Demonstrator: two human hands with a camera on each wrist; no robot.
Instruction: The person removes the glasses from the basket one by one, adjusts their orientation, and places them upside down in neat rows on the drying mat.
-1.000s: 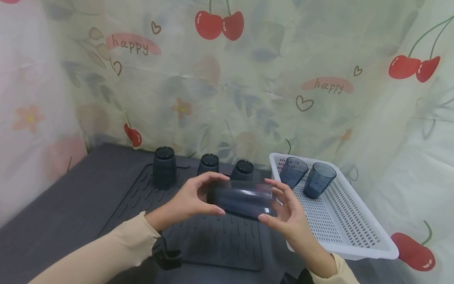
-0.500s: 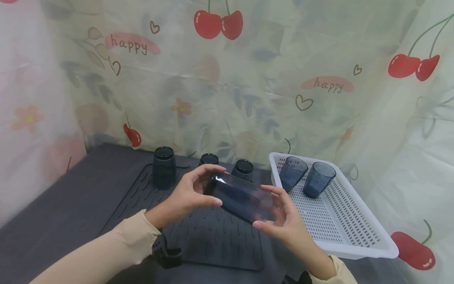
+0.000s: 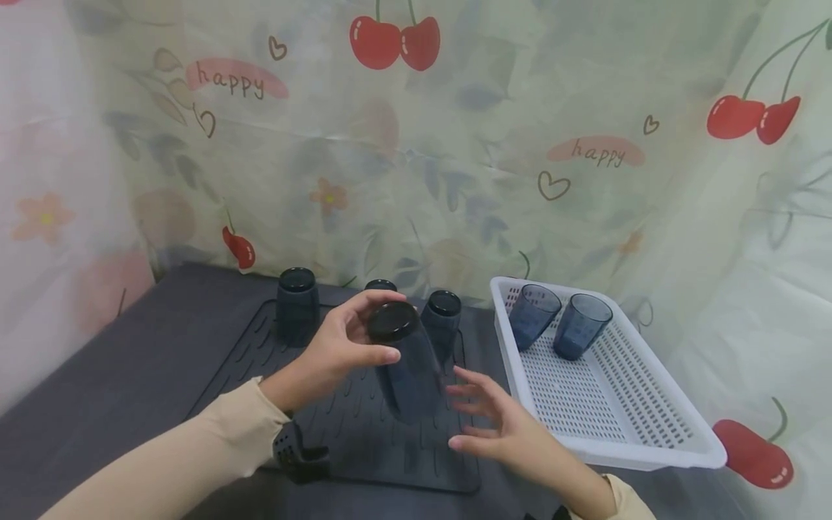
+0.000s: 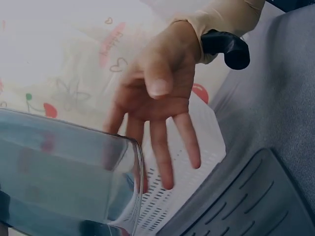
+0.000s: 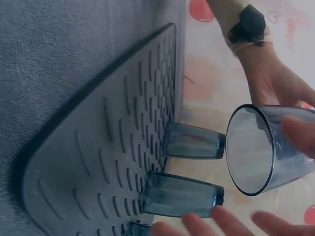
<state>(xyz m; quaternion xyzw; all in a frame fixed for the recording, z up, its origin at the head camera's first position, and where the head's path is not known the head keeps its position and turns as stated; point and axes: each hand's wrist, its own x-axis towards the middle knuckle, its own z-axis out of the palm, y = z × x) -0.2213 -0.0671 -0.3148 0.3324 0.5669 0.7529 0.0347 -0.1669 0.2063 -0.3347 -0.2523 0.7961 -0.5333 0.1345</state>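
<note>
So, since half a second ago the blue-grey glass tumbler [image 3: 411, 375] has swung from lying slantwise between both hands to standing nearly on end, base up and mouth down, with a bit of a lean. The right hand [image 3: 499, 430] has let go of it too.

Taking that tumbler as our clock centre in the head view, the left hand [image 3: 334, 348] comes in from 9 to 10 o'clock, thumb and fingers wrapped around the base end. We've got the right hand at 4 o'clock, fingers spread wide and holding nothing, tips just beside the glass. The tumbler is up in the air over the black drying mat [image 3: 383, 462].

Behind it we can see three upside-down glasses on that mat: the farthest-off one [image 3: 297, 310] at 10 o'clock, the middle one [image 3: 380, 284] at 11, mostly hidden by the left hand, and the nearest one [image 3: 443, 325] at 1.

Over at 3 o'clock we have a white plastic basket [image 3: 650, 456] with two blue glasses [image 3: 581, 328] leaning inside, mouths up. The cherry-print sheet [image 3: 494, 79] hangs across 12 o'clock.
</note>
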